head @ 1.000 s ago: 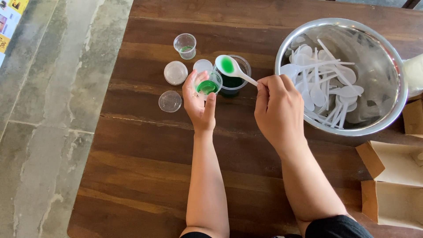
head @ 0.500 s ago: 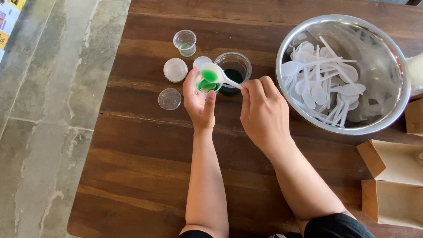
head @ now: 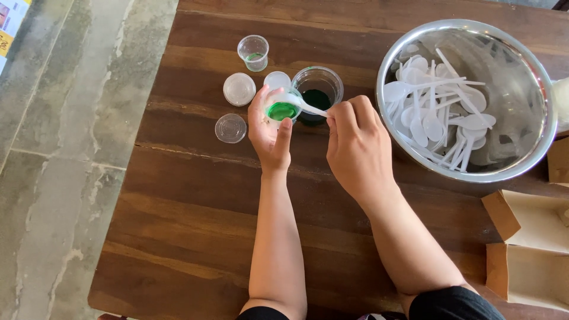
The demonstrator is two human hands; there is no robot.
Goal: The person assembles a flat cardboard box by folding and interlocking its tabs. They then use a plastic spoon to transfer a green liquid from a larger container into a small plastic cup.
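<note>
Your left hand point(head: 269, 127): fingers wrapped around small cup of green sauce point(head: 282, 111). Your right hand point(head: 358, 145): fingers pinching white plastic spoon point(head: 296, 101) over it.

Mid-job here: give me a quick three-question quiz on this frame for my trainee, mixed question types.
1. True or false: the left hand holds a small cup of green liquid.
2. What does the right hand hold? A) a lid B) a white plastic spoon C) a paper bag
3. Fill in: the spare spoons lie in a metal ____.

Key:
1. True; its fingers wrap round the cup above the wooden table.
2. B; the spoon's head is at the cup's mouth.
3. Bowl, to the right of the hands.
</note>
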